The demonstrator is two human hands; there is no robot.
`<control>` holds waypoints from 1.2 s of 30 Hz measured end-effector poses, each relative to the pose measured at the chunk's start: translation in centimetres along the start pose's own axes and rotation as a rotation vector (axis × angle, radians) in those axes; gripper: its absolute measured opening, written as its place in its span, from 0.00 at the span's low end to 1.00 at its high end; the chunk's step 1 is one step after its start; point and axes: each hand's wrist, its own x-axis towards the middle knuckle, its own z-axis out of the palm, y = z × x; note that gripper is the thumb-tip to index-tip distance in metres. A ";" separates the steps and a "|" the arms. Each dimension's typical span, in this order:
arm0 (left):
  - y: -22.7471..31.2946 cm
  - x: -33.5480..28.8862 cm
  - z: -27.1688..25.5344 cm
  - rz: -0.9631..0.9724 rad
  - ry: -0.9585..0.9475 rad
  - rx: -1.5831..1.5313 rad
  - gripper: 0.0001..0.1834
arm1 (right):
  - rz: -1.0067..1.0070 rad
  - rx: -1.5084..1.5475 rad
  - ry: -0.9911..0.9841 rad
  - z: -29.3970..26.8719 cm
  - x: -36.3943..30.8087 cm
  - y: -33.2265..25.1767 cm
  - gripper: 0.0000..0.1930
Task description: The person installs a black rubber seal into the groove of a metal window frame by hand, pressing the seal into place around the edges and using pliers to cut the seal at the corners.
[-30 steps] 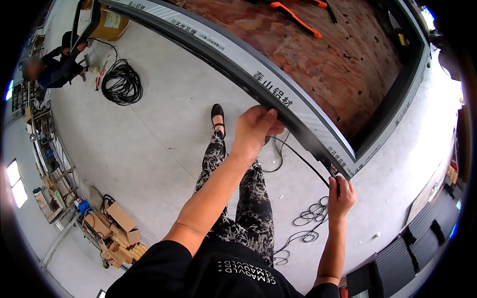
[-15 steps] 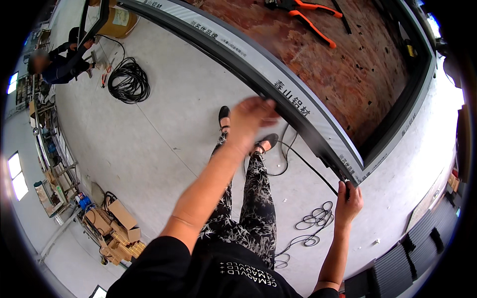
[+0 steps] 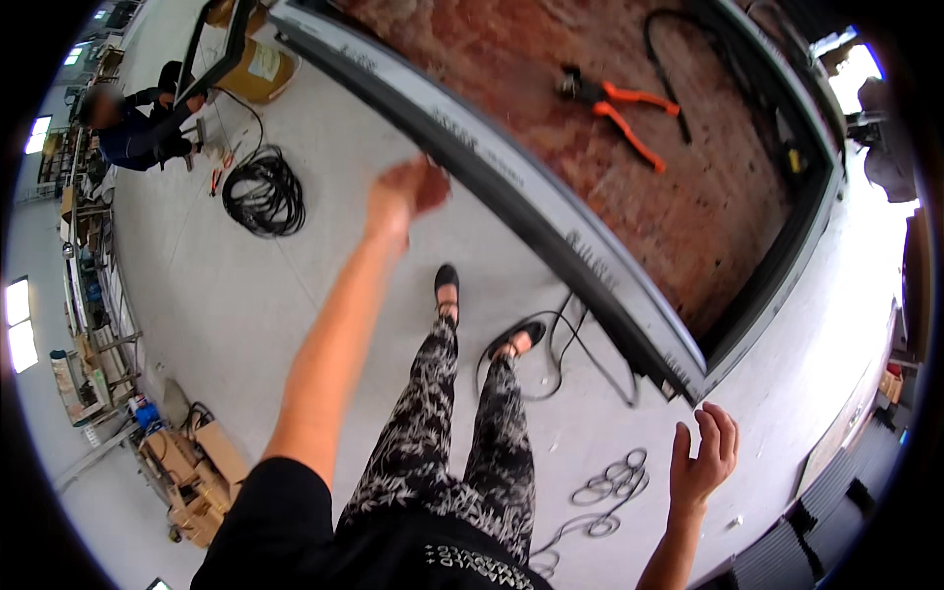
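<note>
A large aluminium window frame (image 3: 551, 211), dark with a pale protective film on its face, slants across the upper right. My left hand (image 3: 405, 197) is at the frame's outer edge, left of centre. Motion smears its fingers, so their grip and any contact cannot be made out. Just below the frame's near corner, my right hand (image 3: 704, 458) is raised with fingers apart and nothing in it. A thin black strip (image 3: 602, 356) hangs in loops under that side of the frame. Orange-handled cutting pliers (image 3: 629, 116) lie on the reddish-brown board (image 3: 551, 79) inside the frame.
More thin black strip (image 3: 610, 482) lies coiled on the floor near my right forearm. At the upper left are a thick black coil (image 3: 264, 192), a yellowish drum (image 3: 261, 71) and a crouching person (image 3: 147, 123) holding another frame. Cardboard boxes (image 3: 197, 472) stand lower left.
My left hand has moved left and away along the frame's edge. My right hand has let go of the black strip at the corner and opened. The strip now hangs slack.
</note>
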 end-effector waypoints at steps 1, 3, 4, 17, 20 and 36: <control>-0.9 -1.0 0.4 -0.008 -0.055 0.045 0.20 | -0.042 -0.040 -0.001 -0.3 2.1 -0.8 0.19; -2.3 -3.7 2.4 -0.061 -0.122 0.032 0.22 | -0.125 -0.112 -0.027 0.0 7.5 -2.4 0.24; -3.2 -4.4 3.4 -0.076 -0.138 -0.012 0.22 | -0.115 -0.035 -0.149 0.7 9.4 -2.2 0.28; 3.7 3.6 0.9 0.094 -0.057 0.388 0.23 | 0.049 -0.032 -0.096 7.3 13.6 -11.9 0.24; 6.4 6.2 -1.4 0.192 -0.076 0.554 0.22 | 0.093 0.050 -0.127 8.1 15.8 -16.3 0.24; -7.1 -7.6 0.6 -0.055 -0.300 0.086 0.21 | 0.013 0.131 -0.092 8.6 20.5 -18.1 0.19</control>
